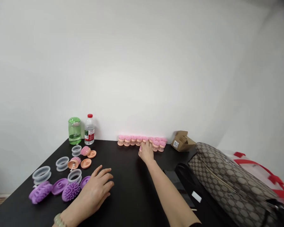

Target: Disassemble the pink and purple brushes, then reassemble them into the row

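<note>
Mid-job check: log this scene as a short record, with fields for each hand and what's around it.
left hand: open, beside a round purple plastic disc
right hand: touching a row of pink bristled brushes
nearby: a purple bristled brush; clear ring-shaped plastic pieces
surface: black tabletop
behind: green plastic bottle; water bottle with a red cap

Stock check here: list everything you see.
table: 1, black, under everything
brushes: about twelve, pink, row at back
brushes: 2, purple, front left
discs: 2, purple, beside them
rings: 4, clear, left
brushes: 2, pink and peach, among rings
discs: 2, peach, among rings
tumbler: 1, green, back left
water bottle: 1, clear, beside it
box: 1, brown, back right
handbag: 1, brown patterned, right
pouch: 1, black, by handbag
carrier bag: 1, white and red, far right
left hand: 1, empty, open beside purple disc
right hand: 1, touching pink row
bracelet: 1, pale, left wrist
</note>
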### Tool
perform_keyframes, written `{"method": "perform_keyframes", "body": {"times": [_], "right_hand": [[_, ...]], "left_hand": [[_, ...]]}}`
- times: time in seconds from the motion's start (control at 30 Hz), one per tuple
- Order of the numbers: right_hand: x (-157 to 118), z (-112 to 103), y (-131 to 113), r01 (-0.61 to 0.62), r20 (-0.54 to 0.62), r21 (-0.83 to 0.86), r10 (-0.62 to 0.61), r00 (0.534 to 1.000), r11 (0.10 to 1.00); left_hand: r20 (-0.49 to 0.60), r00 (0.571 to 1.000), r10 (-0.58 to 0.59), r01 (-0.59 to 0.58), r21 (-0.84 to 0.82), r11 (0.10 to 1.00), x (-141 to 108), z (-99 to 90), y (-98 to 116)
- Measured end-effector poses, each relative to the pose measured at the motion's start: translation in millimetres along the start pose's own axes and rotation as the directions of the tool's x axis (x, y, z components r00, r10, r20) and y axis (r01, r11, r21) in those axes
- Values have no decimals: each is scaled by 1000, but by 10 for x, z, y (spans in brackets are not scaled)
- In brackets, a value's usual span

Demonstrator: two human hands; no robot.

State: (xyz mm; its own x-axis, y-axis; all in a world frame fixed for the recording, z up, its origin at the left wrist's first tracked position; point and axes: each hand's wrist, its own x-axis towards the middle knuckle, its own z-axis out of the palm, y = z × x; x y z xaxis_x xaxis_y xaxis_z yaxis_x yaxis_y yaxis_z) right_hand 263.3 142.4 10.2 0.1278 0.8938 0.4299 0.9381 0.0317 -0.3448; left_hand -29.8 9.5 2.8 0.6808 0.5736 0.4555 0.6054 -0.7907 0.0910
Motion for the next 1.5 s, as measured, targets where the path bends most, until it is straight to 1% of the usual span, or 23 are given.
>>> {"method": "perform_keyframes", "body": {"times": [0.1, 0.2, 0.27, 0.37, 0.43, 0.5, 0.57, 0.63, 0.73, 0.83, 0.9, 0.97, 1.03, 1.13, 1.2, 1.3, 1.37, 1.43, 1.5], "right_hand": [[-237, -75, -249, -38, 69, 139, 28, 997, 990], [-590, -103, -516, -45, 162, 347, -12, 987, 937], [-850, -79, -690, -71, 230, 504, -54, 972, 861], [-1174, 7, -898, -214, 357, 681, -63, 932, 701], [-1306, 63, -968, -301, 413, 752, -62, 909, 587], [-1367, 95, -974, -355, 442, 795, -70, 894, 491], [-1377, 101, -931, -384, 460, 821, -93, 883, 422], [-1362, 91, -871, -396, 470, 837, -126, 873, 377], [-1336, 71, -807, -395, 473, 847, -163, 866, 356], [-1328, 40, -787, -371, 460, 848, -177, 870, 378], [-1330, -9, -784, -339, 437, 849, -178, 882, 405], [-1331, -87, -779, -281, 391, 854, -184, 902, 438], [-1331, -172, -772, -203, 332, 863, -216, 918, 463], [-1333, -232, -761, -101, 260, 885, -303, 917, 454], [-1336, -196, -750, -131, 269, 896, -283, 921, 425], [-1336, -87, -727, -246, 342, 886, -196, 919, 394], [-1328, -37, -706, -258, 362, 884, -223, 905, 390], [-1316, -21, -684, -241, 355, 896, -276, 893, 372], [-1310, -19, -662, -225, 336, 910, -304, 891, 347]], "left_hand": [[-1, 1000, 6, -6, -30, 1000, -8, 41, -22], [-94, 995, -29, 24, -56, 998, -32, 109, -58], [-164, 984, -74, 61, -83, 995, -44, 159, -75], [-207, 971, -122, 94, -140, 986, -37, 213, -73], [-194, 968, -157, 125, -168, 978, -16, 228, -56], [-165, 968, -190, 159, -182, 970, 7, 231, -32], [-147, 969, -198, 170, -184, 968, 25, 232, -12], [-154, 970, -188, 159, -183, 970, 33, 243, 0], [-170, 970, -171, 138, -192, 972, 26, 285, 1], [-182, 966, -184, 144, -214, 966, 17, 334, -2], [-179, 962, -204, 159, -235, 959, 21, 349, 2], [-158, 960, -233, 186, -266, 946, 35, 337, 11], [-119, 951, -286, 238, -309, 921, 57, 296, 30], [-56, 924, -378, 334, -362, 870, 85, 203, 78], [-50, 916, -399, 354, -369, 860, 92, 146, 118], [-89, 922, -377, 328, -336, 883, 87, 106, 166], [-95, 924, -371, 328, -302, 895, 80, 113, 176], [-97, 925, -367, 330, -272, 904, 71, 135, 168], [-105, 922, -371, 337, -251, 907, 62, 159, 154]]}}
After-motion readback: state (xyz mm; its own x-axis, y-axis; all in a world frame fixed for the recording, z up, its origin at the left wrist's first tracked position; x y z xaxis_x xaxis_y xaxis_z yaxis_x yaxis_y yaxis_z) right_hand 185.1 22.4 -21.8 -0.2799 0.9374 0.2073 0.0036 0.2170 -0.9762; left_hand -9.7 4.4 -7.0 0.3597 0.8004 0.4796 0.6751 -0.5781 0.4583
